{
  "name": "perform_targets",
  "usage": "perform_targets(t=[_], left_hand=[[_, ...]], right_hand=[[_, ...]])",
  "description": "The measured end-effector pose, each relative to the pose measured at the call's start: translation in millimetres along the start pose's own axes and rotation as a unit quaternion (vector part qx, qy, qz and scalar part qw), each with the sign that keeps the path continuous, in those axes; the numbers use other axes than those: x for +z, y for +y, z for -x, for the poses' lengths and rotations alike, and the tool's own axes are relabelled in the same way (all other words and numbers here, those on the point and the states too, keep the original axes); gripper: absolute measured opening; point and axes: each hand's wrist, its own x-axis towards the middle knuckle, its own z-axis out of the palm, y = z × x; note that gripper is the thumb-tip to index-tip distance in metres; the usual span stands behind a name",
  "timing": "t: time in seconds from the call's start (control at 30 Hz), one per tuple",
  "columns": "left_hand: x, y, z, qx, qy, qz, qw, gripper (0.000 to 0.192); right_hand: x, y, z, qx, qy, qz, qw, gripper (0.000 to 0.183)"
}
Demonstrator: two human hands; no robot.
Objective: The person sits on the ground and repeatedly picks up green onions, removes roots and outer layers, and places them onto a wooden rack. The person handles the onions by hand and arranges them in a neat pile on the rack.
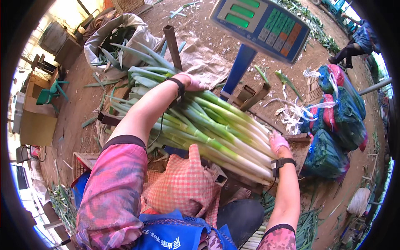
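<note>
A thick bundle of Welsh onions (215, 134) lies across a rack in front of me, green leaves to the left and white root ends to the right. My left hand (193, 82), in a pink glove, reaches over the leafy part and touches its far side. At the white ends is my gloved right hand (277, 143), against the far corner of the bundle. How firmly either hand grips the stalks cannot be told. Rusty square metal posts (172, 47) rise around the bundle. A red-checked cloth (179, 184) covers something on the near side.
Beyond the bundle stands a digital scale display (261, 26) on a blue post (239, 70). A white woven sack (137, 31) holds leaf scraps at the far left. Tied bags (326, 153) of greens lie to the right. Another person (359, 42) is at the far right.
</note>
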Motion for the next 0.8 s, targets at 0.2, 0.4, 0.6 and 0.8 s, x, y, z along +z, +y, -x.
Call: perform_targets(t=[0.2,0.4,0.6,0.8], left_hand=[[-8.1,-18.7,0.3,-0.021,0.026,0.053,0.998,0.085],[2.3,-36.7,27.9,0.06,0.129,0.169,0.975,0.072],[23.9,-9.4,107.3,0.17,0.236,0.193,0.937,0.056],[78.3,7.5,151.2,0.21,0.221,0.211,0.929,0.052]], right_hand=[[-22.2,5.0,11.1,-0.029,0.081,-0.049,0.995,0.057],[-54.9,-0.1,58.9,-0.11,0.147,-0.154,0.971,0.053],[-62.8,-3.2,167.0,-0.137,0.161,-0.248,0.945,0.038],[-20.7,37.8,242.8,-0.078,0.174,-0.285,0.939,0.032]])
